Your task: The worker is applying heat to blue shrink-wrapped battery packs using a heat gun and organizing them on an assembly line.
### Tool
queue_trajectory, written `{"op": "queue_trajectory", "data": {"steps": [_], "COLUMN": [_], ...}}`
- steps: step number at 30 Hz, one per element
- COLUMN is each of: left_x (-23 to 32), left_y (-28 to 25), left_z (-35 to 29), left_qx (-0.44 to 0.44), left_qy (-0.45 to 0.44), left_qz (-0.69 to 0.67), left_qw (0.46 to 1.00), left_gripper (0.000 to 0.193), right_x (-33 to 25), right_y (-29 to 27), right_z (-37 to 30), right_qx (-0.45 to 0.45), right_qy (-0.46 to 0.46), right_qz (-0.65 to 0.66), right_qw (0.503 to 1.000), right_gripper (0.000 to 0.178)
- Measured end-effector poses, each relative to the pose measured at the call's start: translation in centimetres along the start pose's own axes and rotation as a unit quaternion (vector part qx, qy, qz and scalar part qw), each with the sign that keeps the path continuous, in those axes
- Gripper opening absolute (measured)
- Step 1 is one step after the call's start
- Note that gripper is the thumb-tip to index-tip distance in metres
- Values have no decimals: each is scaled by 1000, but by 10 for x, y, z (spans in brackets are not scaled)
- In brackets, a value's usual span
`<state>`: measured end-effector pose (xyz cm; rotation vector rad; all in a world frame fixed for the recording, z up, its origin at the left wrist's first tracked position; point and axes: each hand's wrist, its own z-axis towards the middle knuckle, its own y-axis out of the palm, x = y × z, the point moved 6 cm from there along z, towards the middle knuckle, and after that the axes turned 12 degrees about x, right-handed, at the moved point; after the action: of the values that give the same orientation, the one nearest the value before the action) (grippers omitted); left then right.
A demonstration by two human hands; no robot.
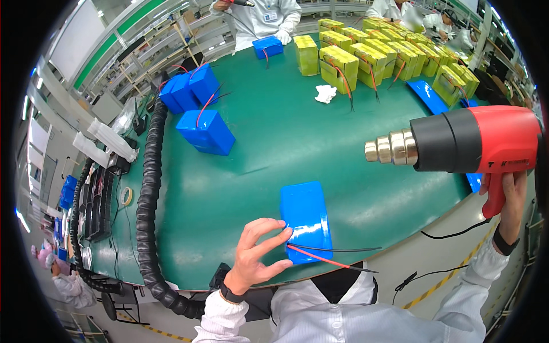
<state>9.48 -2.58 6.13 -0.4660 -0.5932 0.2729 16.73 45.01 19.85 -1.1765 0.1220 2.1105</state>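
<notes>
The left hand has its fingers spread, and its fingertips touch the left side of a blue pack. This pack lies on the near part of the green table, near the middle. A red wire and a black wire stick out from it to the right. The right hand is wrapped around the handle of a red and black heat gun, up on the right. The gun's metal tip points left and is apart from the pack. The two hands are well apart. Four more blue packs sit on the far left, by a black hose. Lots of yellow packs stand on the far right, and a white scrap lies near them.
</notes>
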Motion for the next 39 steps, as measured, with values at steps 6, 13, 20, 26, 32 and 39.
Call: {"op": "queue_trajectory", "data": {"steps": [6,13,20,26,32,39], "left_x": [2,21,35,44,40,18], "left_y": [1,-4,-6,-1,-5,-10], "left_z": [-9,0,25,29,10,1], "left_qx": [54,91,19,12,73,122], "left_qy": [-144,-115,-84,-84,-171,-308], "left_qz": [-76,-4,75,91,33,-114], "left_qw": [985,989,993,992,982,937], "left_gripper": [42,30,30,34,31,21], "right_x": [14,11,18,18,28,42], "right_y": [-11,-25,-10,-14,-18,-42], "right_z": [-5,-3,3,-6,-14,-40], "right_qx": [-43,-10,-27,-48,-28,-2], "right_qy": [19,31,48,50,48,79], "right_qz": [-2,0,3,-5,-1,5], "right_qw": [999,999,998,998,998,997], "right_gripper": [61,57,57,63,63,68]}}
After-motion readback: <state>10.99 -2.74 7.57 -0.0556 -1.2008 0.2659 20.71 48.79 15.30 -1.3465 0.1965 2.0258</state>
